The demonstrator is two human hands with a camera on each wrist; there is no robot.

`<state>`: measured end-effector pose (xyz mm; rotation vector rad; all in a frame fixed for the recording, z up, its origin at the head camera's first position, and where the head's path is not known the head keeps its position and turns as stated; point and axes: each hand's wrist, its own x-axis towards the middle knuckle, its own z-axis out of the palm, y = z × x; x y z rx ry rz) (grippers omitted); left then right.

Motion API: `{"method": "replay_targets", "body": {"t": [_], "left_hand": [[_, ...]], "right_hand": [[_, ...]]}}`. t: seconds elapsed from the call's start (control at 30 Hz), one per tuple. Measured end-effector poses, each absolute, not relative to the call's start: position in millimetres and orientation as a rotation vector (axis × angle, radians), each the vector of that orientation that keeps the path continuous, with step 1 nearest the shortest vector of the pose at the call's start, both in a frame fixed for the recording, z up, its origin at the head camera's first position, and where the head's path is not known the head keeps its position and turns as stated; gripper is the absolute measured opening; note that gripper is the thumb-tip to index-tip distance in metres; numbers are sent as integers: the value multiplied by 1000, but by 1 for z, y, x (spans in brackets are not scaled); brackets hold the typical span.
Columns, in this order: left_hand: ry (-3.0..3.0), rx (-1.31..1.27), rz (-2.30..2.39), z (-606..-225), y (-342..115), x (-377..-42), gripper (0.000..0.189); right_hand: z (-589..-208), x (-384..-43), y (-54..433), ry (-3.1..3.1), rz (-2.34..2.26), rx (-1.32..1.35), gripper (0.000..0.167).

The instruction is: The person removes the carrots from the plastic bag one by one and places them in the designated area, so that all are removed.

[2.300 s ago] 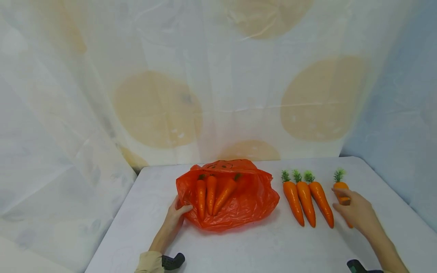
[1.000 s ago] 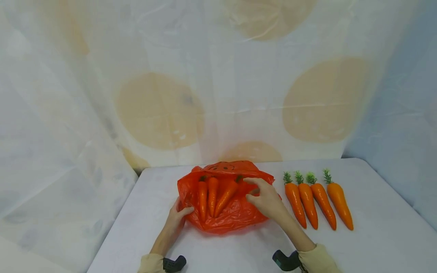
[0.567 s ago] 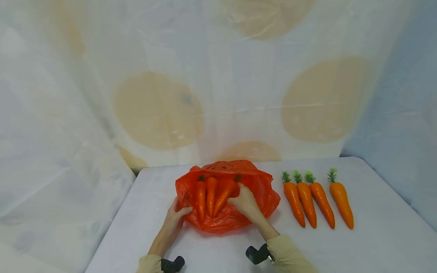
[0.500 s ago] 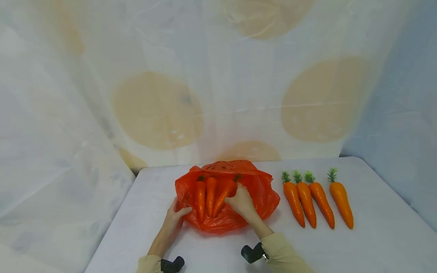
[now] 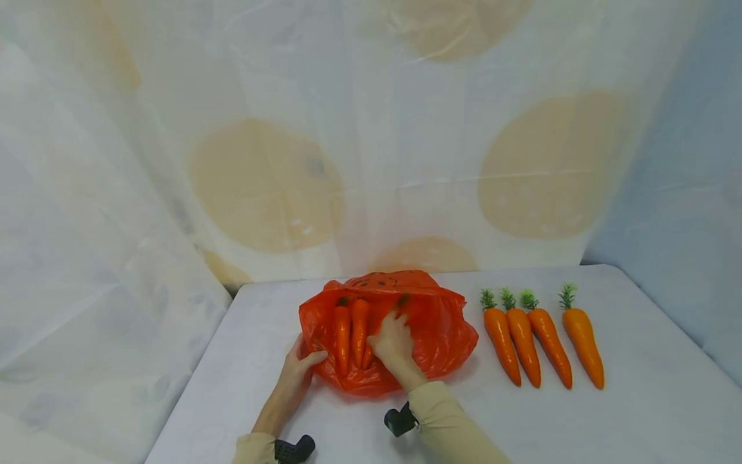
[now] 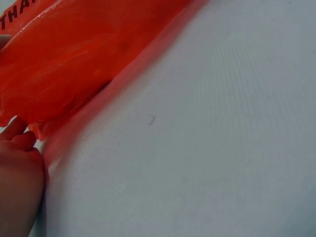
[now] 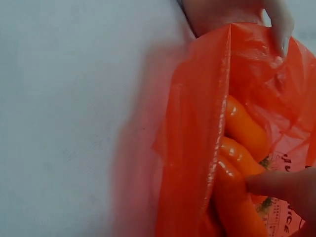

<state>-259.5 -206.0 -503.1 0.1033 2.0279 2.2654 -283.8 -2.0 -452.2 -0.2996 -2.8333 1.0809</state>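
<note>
Your right hand is inside a red plastic bag on the white tabletop, covering the middle of a slanting carrot, the rightmost of three in the bag. That carrot lies directly beneath your fingers, its long axis running from a leafy end, far and to the right, to a tip nearer you, left of your wrist. The right-wrist view catches a digit against its side; whether the fingers close around it cannot be told. Your left hand, the farther one, grips the bag's left edge across two other carrots, which point almost straight away from you. The bag is thin, crinkled and translucent, with dark print on its far side. The carrots are smooth, glossy and tapered, with rounded shoulders. On the tabletop to the right, three loose carrots lie close together, with a fourth, lighter carrot just beside them, all wearing feathery green tufts.
</note>
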Motion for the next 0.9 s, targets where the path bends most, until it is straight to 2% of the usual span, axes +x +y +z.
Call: {"method": "replay_targets", "body": {"t": [0.5, 0.9], "left_hand": [[2039, 84, 2224, -505, -211, -262, 67], [2023, 93, 2238, -506, -209, -262, 70]], "right_hand": [[-447, -283, 12, -2853, 1263, -162, 47], [-433, -271, 25, -2868, 1282, 5, 69]]}}
